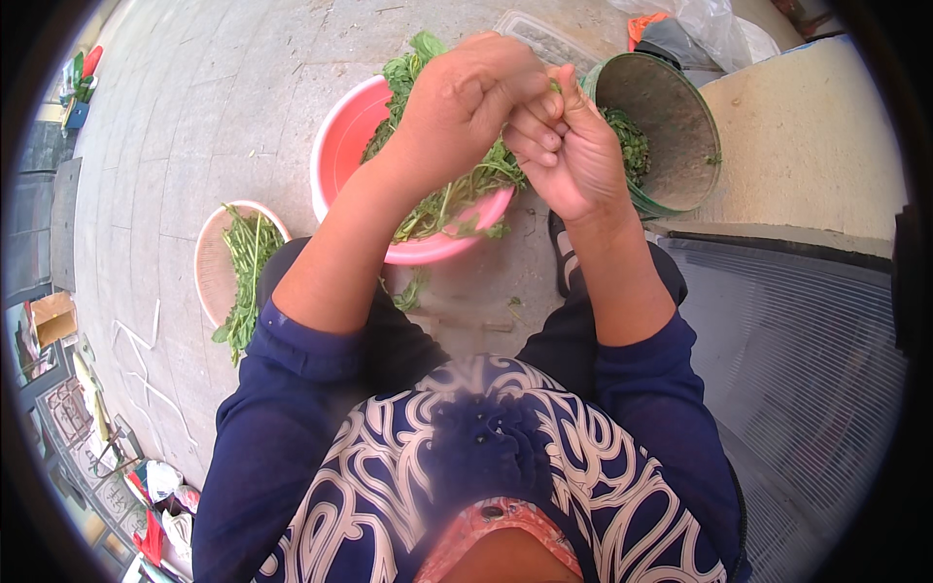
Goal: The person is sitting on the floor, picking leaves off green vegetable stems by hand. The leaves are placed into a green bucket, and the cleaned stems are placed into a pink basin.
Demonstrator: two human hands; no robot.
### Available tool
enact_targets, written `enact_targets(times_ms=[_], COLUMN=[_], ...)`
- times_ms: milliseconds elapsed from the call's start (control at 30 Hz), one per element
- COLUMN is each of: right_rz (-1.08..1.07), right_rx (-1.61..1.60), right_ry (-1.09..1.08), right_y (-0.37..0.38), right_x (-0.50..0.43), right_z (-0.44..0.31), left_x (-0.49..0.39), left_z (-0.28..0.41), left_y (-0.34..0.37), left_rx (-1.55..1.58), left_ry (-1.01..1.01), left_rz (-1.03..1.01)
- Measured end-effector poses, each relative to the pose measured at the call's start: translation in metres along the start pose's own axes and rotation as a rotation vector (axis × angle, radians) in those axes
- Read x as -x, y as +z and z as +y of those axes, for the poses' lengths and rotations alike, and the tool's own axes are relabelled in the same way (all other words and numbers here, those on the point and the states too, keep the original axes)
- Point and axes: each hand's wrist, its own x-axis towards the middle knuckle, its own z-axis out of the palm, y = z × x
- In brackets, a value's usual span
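Above a pink plastic basin (pixel 348 138), my left hand (pixel 477 109) and my right hand (pixel 576 157) meet at the fingertips. A small piece of green stem or leaf (pixel 555 86) shows between them, pinched by both hands; most of it is hidden by my fingers. Leafy green stalks (pixel 455 198) fill the right side of the basin and hang over its rim. To the left stands a pale plastic basket (pixel 211 251) with long-stemmed greens (pixel 251 251). A green bucket (pixel 678 124) at the right, its mouth turned towards me, contains darker leaves (pixel 628 146).
A clear plastic container (pixel 543 36) sits behind the basin. Beside the bucket is a cream-coloured block (pixel 794 138), with a ribbed translucent panel (pixel 787 335) nearer me. White strips (pixel 146 350) and loose leaves (pixel 412 290) lie on the paved floor.
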Motion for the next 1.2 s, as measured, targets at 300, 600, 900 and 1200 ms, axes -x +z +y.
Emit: enact_targets(times_ms=[300, 600, 900, 1200], right_rz=[0.676, 0.662, 0.160, 0.293], right_rx=[0.443, 1.265, 0.877, 0.900], right_ry=[-0.374, -0.696, -0.348, -0.507], right_y=[-0.051, -0.037, 0.002, -0.016], right_x=[0.007, 0.004, -0.008, -0.009], right_z=[-0.088, -0.094, -0.007, -0.019], left_x=[-0.005, 0.001, 0.002, 0.002], left_z=[0.009, -0.002, 0.002, 0.005], left_y=[-0.021, -0.020, -0.006, -0.009], left_rx=[0.888, 0.647, 0.727, 0.082], left_ry=[-0.554, -0.716, -0.807, -0.692], left_rz=[0.070, 0.037, -0.030, -0.299])
